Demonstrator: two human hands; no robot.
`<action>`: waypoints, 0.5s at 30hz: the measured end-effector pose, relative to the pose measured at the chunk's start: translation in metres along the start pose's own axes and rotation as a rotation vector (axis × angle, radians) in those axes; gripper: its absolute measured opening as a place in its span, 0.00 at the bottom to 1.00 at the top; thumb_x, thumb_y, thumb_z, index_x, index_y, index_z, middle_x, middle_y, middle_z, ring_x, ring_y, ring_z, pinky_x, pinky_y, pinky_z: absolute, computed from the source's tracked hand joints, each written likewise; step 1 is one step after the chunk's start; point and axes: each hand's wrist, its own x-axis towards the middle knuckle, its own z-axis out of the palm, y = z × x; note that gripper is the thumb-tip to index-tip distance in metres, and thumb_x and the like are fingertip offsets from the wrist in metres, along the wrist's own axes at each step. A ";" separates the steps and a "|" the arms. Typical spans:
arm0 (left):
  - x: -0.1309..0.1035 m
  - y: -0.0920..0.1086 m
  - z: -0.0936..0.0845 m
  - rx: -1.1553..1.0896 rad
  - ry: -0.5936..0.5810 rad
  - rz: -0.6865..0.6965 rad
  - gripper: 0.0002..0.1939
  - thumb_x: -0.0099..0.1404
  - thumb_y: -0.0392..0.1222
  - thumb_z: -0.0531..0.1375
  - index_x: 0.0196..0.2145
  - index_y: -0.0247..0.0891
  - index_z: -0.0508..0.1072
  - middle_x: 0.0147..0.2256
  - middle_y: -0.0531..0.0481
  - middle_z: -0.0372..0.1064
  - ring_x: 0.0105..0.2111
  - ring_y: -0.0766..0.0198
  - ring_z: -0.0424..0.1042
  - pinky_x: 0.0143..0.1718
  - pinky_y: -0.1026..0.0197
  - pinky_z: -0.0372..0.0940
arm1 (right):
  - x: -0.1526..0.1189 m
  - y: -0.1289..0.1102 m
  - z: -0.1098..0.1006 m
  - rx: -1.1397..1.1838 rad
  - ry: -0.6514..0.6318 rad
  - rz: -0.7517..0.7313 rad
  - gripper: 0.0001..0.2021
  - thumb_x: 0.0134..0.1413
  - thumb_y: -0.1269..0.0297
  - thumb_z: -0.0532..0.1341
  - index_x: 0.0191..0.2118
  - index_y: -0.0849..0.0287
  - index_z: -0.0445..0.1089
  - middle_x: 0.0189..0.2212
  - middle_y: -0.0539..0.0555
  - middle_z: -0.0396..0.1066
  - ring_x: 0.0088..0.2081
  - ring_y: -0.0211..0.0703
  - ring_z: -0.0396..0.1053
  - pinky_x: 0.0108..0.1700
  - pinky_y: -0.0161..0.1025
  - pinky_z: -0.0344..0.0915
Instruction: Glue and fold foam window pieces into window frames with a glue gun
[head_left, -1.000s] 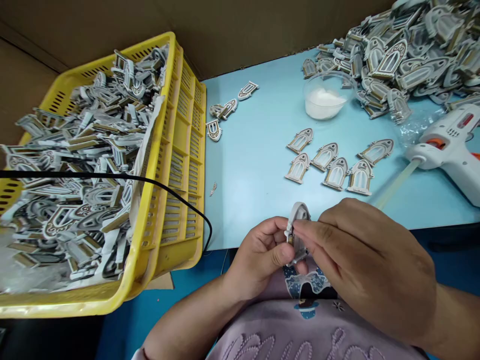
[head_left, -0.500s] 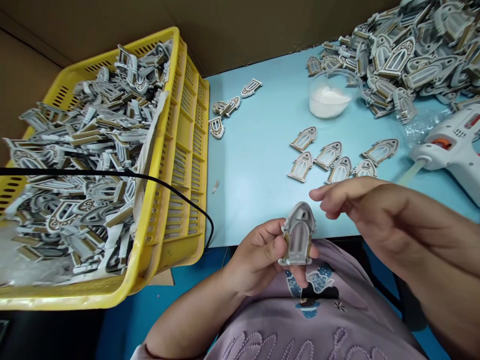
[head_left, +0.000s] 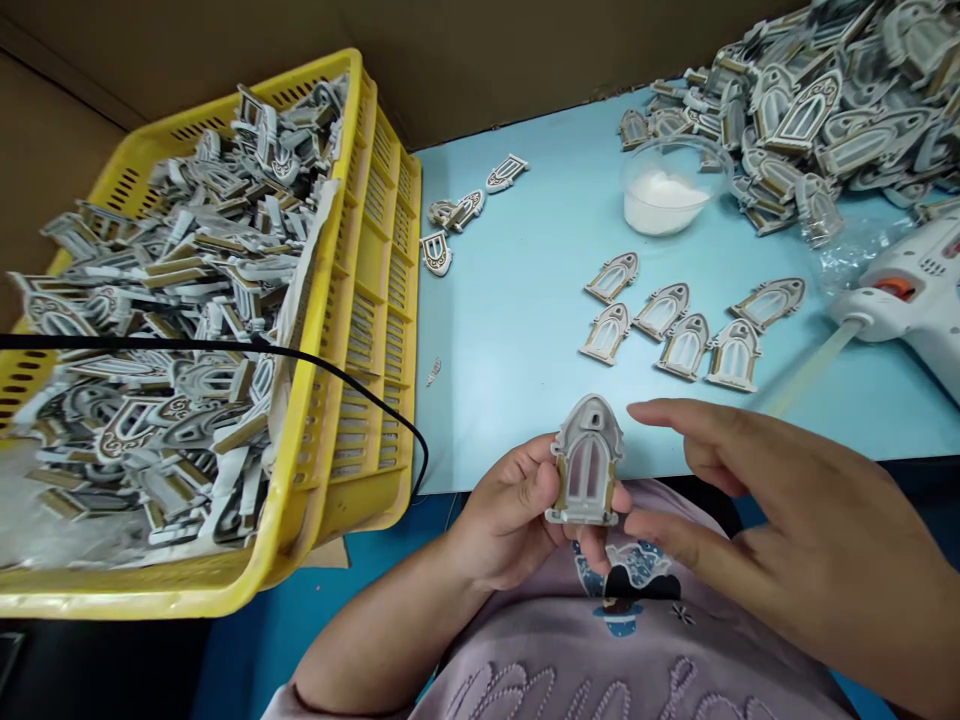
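Observation:
My left hand (head_left: pixel 517 510) grips a small arched window ornament (head_left: pixel 589 465), grey-white with gold sides, held upright over my lap at the table's front edge. Its flat, recessed face is turned to me, and a small hole shows near its top. Just to the right, my right hand (head_left: pixel 780 530) is open, thumb and forefinger spread beside the ornament; nothing is held in it. The thumb tip is close to the ornament's lower right corner, and I cannot tell whether they touch. Several similar ornaments (head_left: pixel 683 346) lie on the table beyond my hands.
A yellow crate (head_left: pixel 375 270) full of such pieces stands at left, a black cable (head_left: pixel 352 385) crossing it. On the light blue table (head_left: pixel 502 330) are a clear tub of white material (head_left: pixel 664 200), a white glue gun (head_left: pixel 900 290) at right and a big ornament pile (head_left: pixel 817 120) behind.
My right hand has come down and nearer to the ornament, its thumb and forefinger now spread beside it. The left hand keeps its grip, shifted very slightly left.

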 end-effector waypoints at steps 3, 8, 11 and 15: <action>0.000 0.001 -0.001 0.013 0.010 0.020 0.23 0.64 0.54 0.65 0.47 0.32 0.73 0.38 0.43 0.79 0.25 0.65 0.78 0.29 0.64 0.75 | -0.005 0.002 0.004 -0.100 -0.064 -0.078 0.17 0.67 0.54 0.55 0.52 0.59 0.69 0.33 0.56 0.71 0.34 0.49 0.71 0.33 0.45 0.67; 0.000 0.000 -0.001 0.022 0.042 0.030 0.22 0.64 0.55 0.64 0.45 0.31 0.73 0.37 0.43 0.79 0.25 0.66 0.78 0.28 0.65 0.75 | -0.003 0.005 -0.009 0.289 -0.247 -0.026 0.12 0.67 0.67 0.53 0.34 0.52 0.71 0.33 0.51 0.67 0.33 0.38 0.67 0.30 0.35 0.64; 0.001 -0.001 -0.001 0.018 0.029 0.035 0.22 0.65 0.55 0.63 0.44 0.31 0.73 0.35 0.44 0.78 0.25 0.65 0.78 0.28 0.65 0.75 | 0.000 0.004 -0.014 0.678 -0.224 0.091 0.08 0.65 0.65 0.58 0.35 0.48 0.72 0.44 0.49 0.72 0.45 0.38 0.71 0.41 0.33 0.69; 0.001 -0.001 0.000 0.005 0.005 0.039 0.21 0.67 0.55 0.62 0.44 0.32 0.73 0.31 0.47 0.77 0.25 0.65 0.78 0.29 0.66 0.75 | -0.012 0.011 -0.011 1.115 -0.157 0.232 0.10 0.69 0.54 0.52 0.38 0.46 0.68 0.38 0.49 0.75 0.42 0.44 0.74 0.41 0.40 0.73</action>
